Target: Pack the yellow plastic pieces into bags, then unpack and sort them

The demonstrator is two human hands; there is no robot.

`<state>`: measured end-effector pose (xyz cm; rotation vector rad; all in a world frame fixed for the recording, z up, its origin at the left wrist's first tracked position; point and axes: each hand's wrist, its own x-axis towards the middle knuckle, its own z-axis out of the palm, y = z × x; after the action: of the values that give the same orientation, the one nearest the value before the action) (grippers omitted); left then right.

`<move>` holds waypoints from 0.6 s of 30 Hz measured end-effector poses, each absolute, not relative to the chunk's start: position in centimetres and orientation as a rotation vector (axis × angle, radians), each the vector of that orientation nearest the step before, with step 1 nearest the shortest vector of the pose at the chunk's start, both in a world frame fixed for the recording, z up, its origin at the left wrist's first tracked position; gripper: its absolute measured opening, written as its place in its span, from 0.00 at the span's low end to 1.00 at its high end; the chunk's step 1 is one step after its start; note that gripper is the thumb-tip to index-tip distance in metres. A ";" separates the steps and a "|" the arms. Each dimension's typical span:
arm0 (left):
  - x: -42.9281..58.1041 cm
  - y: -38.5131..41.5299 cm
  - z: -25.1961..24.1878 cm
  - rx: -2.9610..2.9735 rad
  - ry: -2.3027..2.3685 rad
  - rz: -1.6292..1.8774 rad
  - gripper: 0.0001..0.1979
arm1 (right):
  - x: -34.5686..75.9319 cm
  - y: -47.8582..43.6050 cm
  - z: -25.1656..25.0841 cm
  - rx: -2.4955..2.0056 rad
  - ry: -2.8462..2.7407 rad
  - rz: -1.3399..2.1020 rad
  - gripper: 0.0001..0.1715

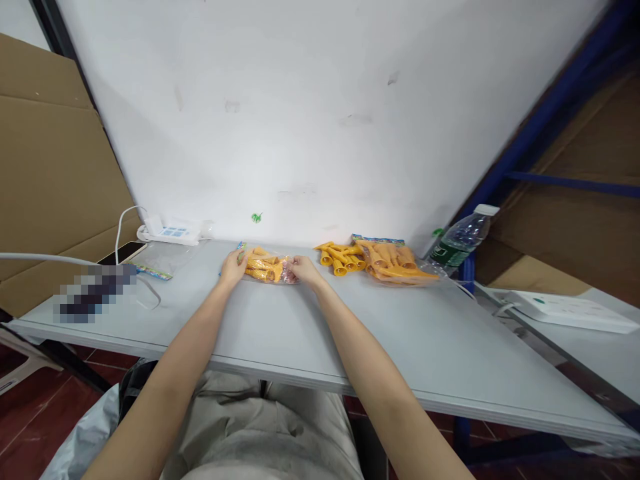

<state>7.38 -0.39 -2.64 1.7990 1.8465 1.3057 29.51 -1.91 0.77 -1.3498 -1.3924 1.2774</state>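
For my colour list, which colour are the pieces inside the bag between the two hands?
The pieces are yellow-orange, seen best in the head view.

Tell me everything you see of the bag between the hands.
The bag looks like thin, clear, shiny plastic, with yellow horn-like pieces inside and a printed strip at its left end, partly covered by the gripping left hand. It stretches sideways on or just above the grey table, the right hand gripping its right end.

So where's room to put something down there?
Bare tabletop lies right of the right forearm, and between both forearms in front of the held bag of horns. Crowded by the wall: loose yellow horns, another bag, plastic bottle.
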 end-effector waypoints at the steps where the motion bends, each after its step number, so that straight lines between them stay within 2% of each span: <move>1: 7.3 -0.3 -2.7 1.818 1.854 1.309 0.17 | 29.5 -1.9 0.9 -1.350 -1.380 1.255 0.15; 6: 7.3 -0.4 -2.9 1.907 1.918 1.331 0.17 | 29.9 -1.5 1.0 -1.182 -1.484 1.126 0.18; 9: 7.3 -0.7 -2.7 1.895 2.017 1.312 0.19 | 30.2 -1.1 0.5 -1.169 -1.731 0.945 0.14; 12: 7.4 -1.0 -2.0 1.901 2.065 1.243 0.16 | 30.5 -0.8 -0.2 -1.357 -1.823 0.618 0.08; 15: 7.6 -1.5 -1.2 1.993 2.006 1.178 0.13 | 30.9 -0.6 -0.8 -1.568 -1.785 0.254 0.08; 18: 8.2 -2.2 -0.7 2.072 1.955 1.139 0.13 | 31.3 -0.7 -1.4 -1.661 -1.704 0.082 0.08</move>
<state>8.17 -2.16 -0.74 2.0718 1.9547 1.1394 31.30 -0.70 -1.37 -1.6613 -1.7037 0.0820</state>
